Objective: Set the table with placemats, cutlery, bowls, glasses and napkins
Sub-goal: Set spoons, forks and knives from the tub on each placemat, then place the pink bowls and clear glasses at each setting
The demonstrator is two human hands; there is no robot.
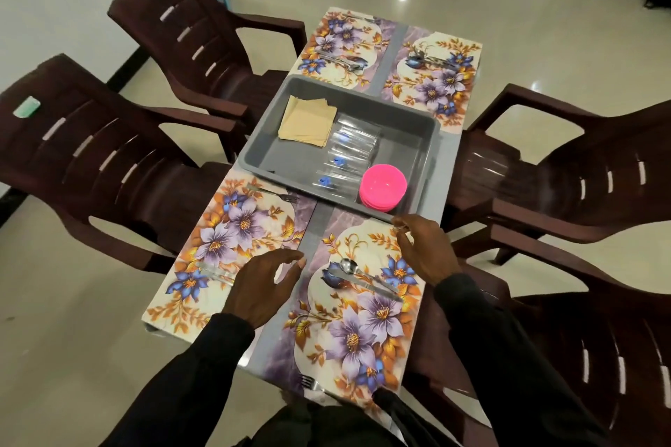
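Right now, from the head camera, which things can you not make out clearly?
All in the head view:
- Glasses in the grey tub: clear and overlapping, so their count is uncertain.
- Pink bowls: nested, and the tub wall hides the lower ones.
- Nearest fork: dark clothing covers its handle.
- Right hand: whether its fingertips pinch anything is too small to tell.

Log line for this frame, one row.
laid: placemats, cutlery | tub holds: napkins, glasses, pink bowls | left hand: empty, over near placemats | right hand: at tub rim, grip unclear
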